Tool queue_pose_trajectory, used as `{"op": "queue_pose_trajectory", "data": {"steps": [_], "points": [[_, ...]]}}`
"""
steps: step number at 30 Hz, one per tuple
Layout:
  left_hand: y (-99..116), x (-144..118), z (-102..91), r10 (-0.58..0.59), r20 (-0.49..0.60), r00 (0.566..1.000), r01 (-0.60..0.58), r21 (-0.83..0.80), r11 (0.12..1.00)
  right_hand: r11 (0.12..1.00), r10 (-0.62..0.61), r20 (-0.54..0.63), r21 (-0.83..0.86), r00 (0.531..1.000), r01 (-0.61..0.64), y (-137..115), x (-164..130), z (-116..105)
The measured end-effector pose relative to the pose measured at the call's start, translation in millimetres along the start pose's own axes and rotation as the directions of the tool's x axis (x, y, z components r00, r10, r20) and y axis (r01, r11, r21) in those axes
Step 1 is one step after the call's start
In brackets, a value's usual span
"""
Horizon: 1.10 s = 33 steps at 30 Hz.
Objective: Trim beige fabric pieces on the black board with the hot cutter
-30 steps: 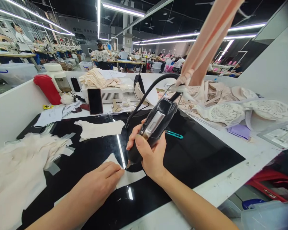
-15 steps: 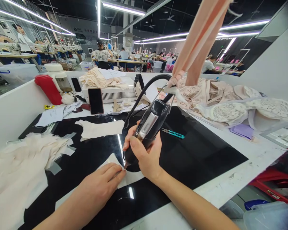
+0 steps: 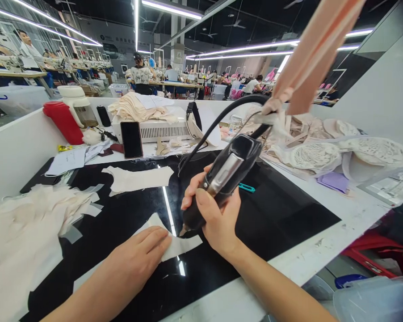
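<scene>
Right hand (image 3: 218,219): fingers wrapped around the black, pen-like powered cutting tool with a metal clip (image 3: 221,179), held tilted, its pointed tip down at the edge of the small pale cream fabric piece (image 3: 178,243). A black cord (image 3: 218,123) arcs from the tool's upper end toward the back of the bench.

Left hand (image 3: 137,259): laid flat, fingers together and extended, pressing the fabric piece against the glossy black work surface (image 3: 282,214); fingertips lie just beside the tool tip.

Surroundings: a larger cream fabric panel (image 3: 137,178) lies farther back on the black surface; a heap of cream offcuts (image 3: 27,223) sits at the left; a teal-handled thread snip (image 3: 246,188) shows partly behind the tool. A dark phone (image 3: 132,139) leans against a white slatted box (image 3: 161,129).
</scene>
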<state>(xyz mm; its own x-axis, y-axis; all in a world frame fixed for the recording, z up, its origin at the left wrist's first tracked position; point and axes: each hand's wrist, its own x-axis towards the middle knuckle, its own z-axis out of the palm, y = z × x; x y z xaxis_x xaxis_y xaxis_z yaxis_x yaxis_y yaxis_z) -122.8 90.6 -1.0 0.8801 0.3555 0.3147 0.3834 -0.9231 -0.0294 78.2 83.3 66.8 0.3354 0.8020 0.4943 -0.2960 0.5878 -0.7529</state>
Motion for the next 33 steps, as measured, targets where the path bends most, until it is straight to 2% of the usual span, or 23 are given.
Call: {"op": "queue_pose_trajectory", "data": {"steps": [4,8,13,22,28,33], "points": [[7,10,-6.1,0.035,-0.006,0.999,-0.035,-0.028,0.999,0.999,-0.027,0.025,-0.016,0.999,0.027,-7,-6,-14],[17,19,-0.6,0.044,0.032,0.998,-0.043,-0.053,0.998,1.000,-0.015,0.009,-0.011,1.000,0.015,-11,-12,-18],[20,16,8.9,0.027,0.050,0.998,-0.025,-0.042,0.999,0.999,-0.034,-0.013,-0.013,0.999,0.033,-11,-15,-16],[17,10,6.1,0.070,-0.005,0.998,-0.070,-0.054,0.996,0.999,-0.007,-0.010,0.035,1.000,0.007,-9,-11,-14],[19,11,7.7,0.047,-0.005,0.999,-0.047,-0.081,0.996,0.998,0.003,0.009,0.070,1.000,-0.004,-3,-7,-5],[20,12,6.8,0.007,-0.014,1.000,-0.009,-0.118,0.993,0.999,0.027,-0.008,0.037,1.000,-0.026,-1,-7,-2]]}}
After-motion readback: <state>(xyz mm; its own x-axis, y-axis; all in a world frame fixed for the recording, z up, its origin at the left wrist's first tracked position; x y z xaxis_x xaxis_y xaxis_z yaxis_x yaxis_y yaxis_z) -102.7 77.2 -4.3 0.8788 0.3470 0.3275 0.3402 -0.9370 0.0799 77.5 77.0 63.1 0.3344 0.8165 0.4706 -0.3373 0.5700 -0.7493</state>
